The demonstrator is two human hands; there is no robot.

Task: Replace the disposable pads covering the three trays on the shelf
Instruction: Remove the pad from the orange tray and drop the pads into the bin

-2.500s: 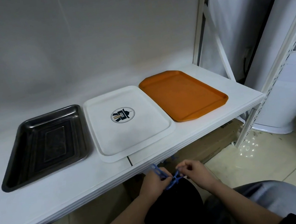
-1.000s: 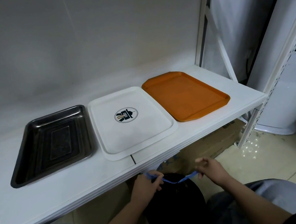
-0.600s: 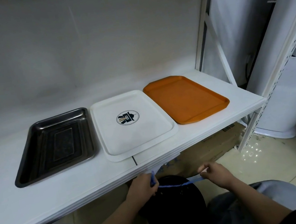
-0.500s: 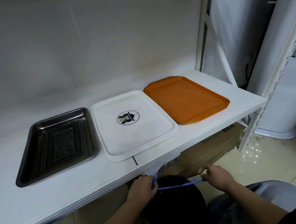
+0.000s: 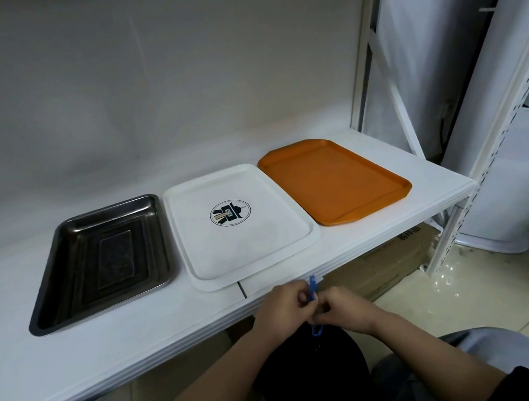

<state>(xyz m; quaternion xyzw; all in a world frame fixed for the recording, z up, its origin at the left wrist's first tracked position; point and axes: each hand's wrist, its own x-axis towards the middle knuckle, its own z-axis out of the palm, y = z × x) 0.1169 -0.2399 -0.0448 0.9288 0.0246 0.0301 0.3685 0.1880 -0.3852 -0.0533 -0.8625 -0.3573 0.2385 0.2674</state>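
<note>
I am seeing the three trays lying side by side on the white shelf, all bare: the metal tray sitting at the left, the white tray with a round logo lying in the middle with its near edge poking just past the shelf front, and the orange tray resting at the right, angled toward the shelf's corner. The white and orange trays are touching or nearly so at their far corners. Below the shelf edge, my left hand and right hand are meeting over a black bag; each grip is pinching a blue drawstring, fingers curled, with a bit of the string sticking up between the two hands and a loop hanging beneath them. A cardboard box is sitting under the shelf at the right, beside the white shelf post, on a pale tiled floor.
</note>
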